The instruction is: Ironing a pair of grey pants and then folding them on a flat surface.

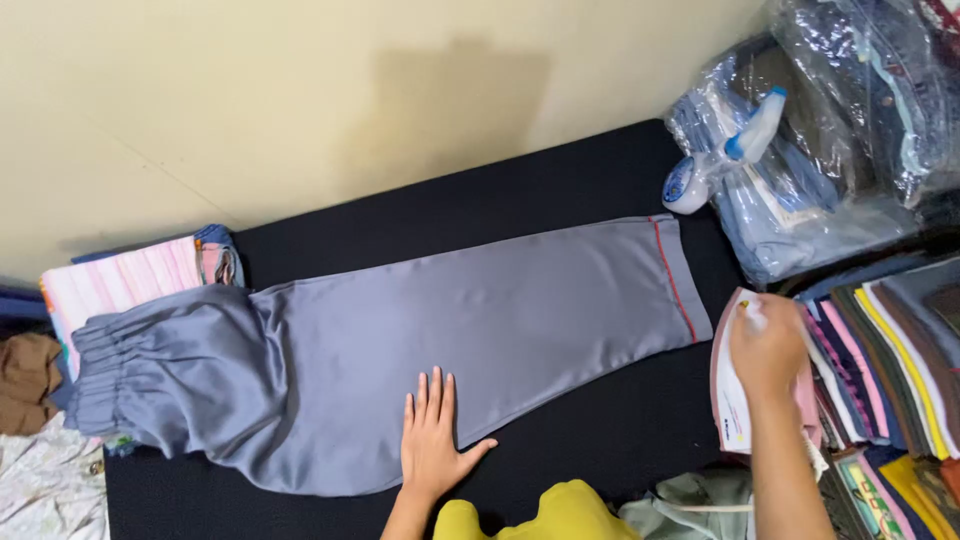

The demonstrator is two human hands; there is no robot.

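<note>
Two hands work: in the head view, our left hand (432, 440) lies flat and open on the grey trousers (400, 345) at centre frame, while our right hand (768, 350) grips the iron (730, 400) at right. We judge pressing comes next, needing smooth cloth.

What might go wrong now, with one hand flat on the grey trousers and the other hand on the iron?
1. The left hand lies flat on the grey trousers, so the iron might burn it if moved there.
2. The right hand holds the iron beside a stack of folded clothes; it may scorch them.
3. Plastic bags nearby might melt.
</note>
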